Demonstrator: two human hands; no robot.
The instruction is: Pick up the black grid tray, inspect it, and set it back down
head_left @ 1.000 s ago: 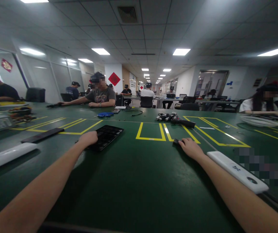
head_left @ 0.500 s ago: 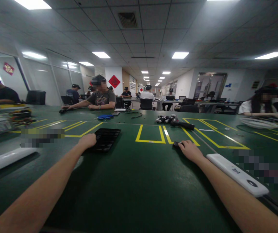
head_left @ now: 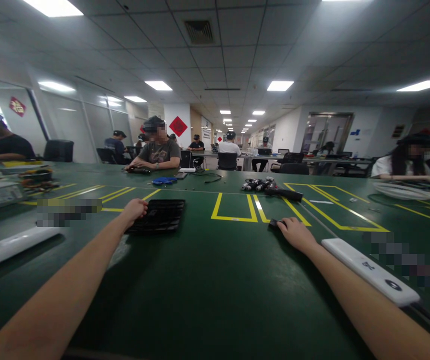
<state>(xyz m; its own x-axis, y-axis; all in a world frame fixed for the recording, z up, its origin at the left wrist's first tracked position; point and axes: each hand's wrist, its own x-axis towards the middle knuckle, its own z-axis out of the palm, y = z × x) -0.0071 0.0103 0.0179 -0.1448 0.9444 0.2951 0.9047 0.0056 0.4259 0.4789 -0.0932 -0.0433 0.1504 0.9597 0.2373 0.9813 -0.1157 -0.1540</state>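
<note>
Left of centre on the green table lies a flat black tray, divided by ridges or slots. At its left edge is my left hand, fingers closed together in what looks like a pinch on the rim; the fingertips are partly hidden. To the right, my right hand rests low over the table, its fingers closed around a small black object. Only the object's left end shows, so its kind cannot be made out. It sits just below a yellow tape line.
Yellow tape outlines mark the green table. White power strips lie outside both forearms. Beyond are bundled dark cables, a black cylindrical object and a blue item. A co-worker sits opposite.
My left hand has risen slightly, and the black tray has turned a little under it. My right hand stays on the small black object. The co-worker opposite has drawn an arm in.
</note>
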